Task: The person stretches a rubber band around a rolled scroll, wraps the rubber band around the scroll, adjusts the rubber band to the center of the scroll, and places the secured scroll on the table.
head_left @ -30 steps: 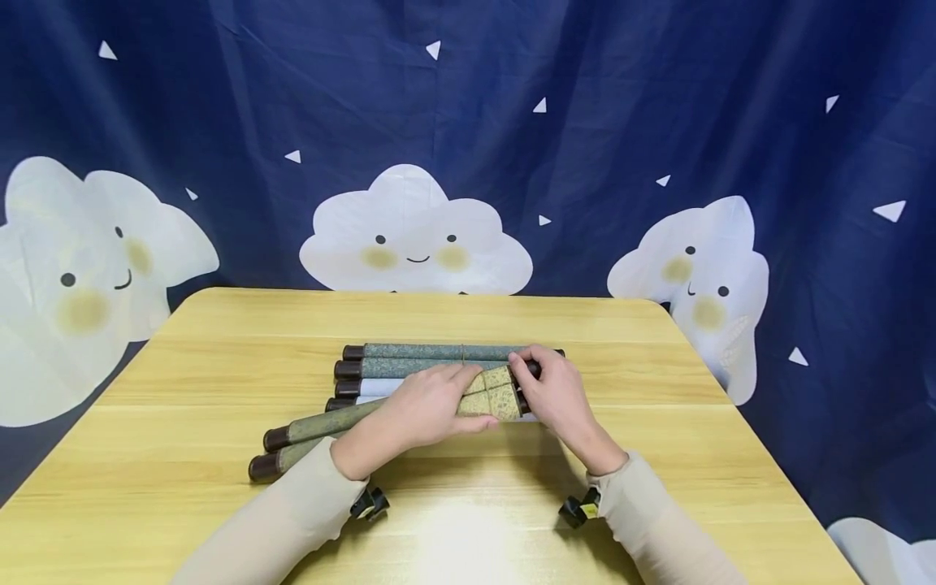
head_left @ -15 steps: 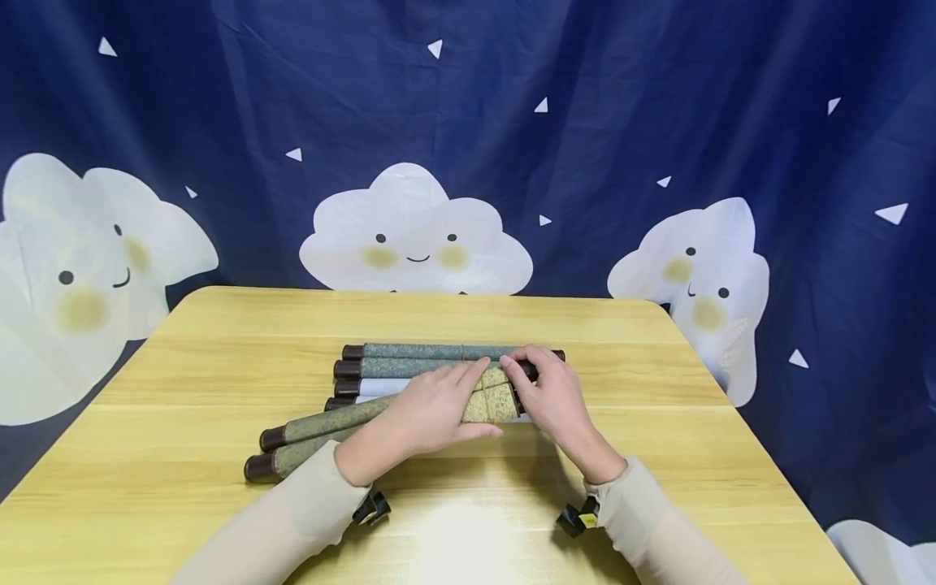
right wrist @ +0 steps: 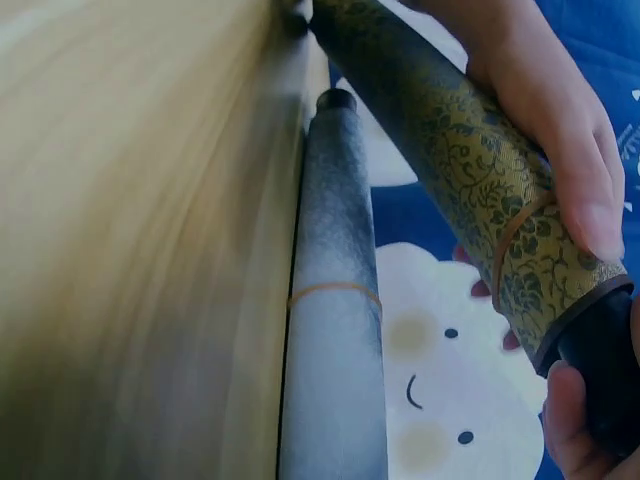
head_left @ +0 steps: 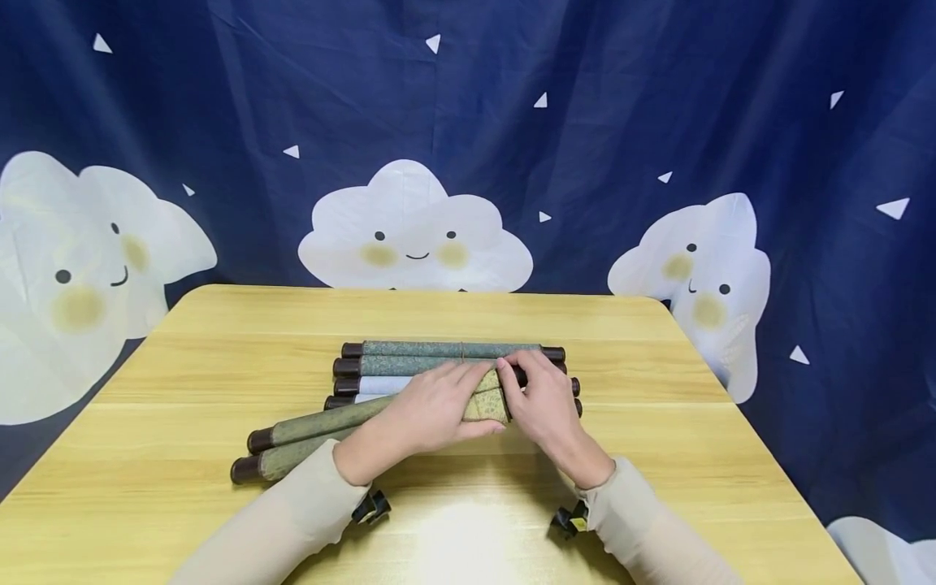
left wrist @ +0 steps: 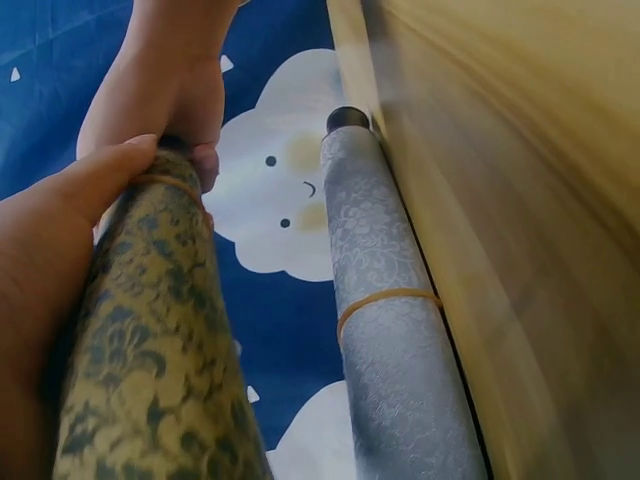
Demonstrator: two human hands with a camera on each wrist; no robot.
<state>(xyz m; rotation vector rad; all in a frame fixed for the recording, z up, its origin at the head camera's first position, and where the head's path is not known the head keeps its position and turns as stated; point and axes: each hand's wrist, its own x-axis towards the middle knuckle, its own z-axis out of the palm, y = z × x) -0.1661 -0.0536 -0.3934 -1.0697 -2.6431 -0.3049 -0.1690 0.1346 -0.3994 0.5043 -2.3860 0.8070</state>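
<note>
A pair of olive-gold patterned scrolls [head_left: 322,418] lies slanted in the head view, dark-capped ends to the left. My left hand [head_left: 431,414] grips their right part; in the right wrist view its thumb lies on the brocade and fingertips show beneath. A rubber band [right wrist: 515,235] circles the gold roll there. My right hand [head_left: 541,406] holds the pair's right end, with its thumb [right wrist: 568,415] against the dark end cap [right wrist: 600,370]. Behind lie a silver-white pair of scrolls [head_left: 386,386], partly hidden by the hands, and a blue-green pair [head_left: 409,349].
The scrolls lie on a light wooden table [head_left: 658,455] with rounded far corners. A dark blue curtain [head_left: 600,146] with smiling white clouds hangs behind it. In the wrist views a rubber band [left wrist: 385,297] goes round the silver-white roll.
The gold scrolls have slid left in my hands. My right hand has moved slightly left with their end, uncovering the right ends of the silver-white pair.
</note>
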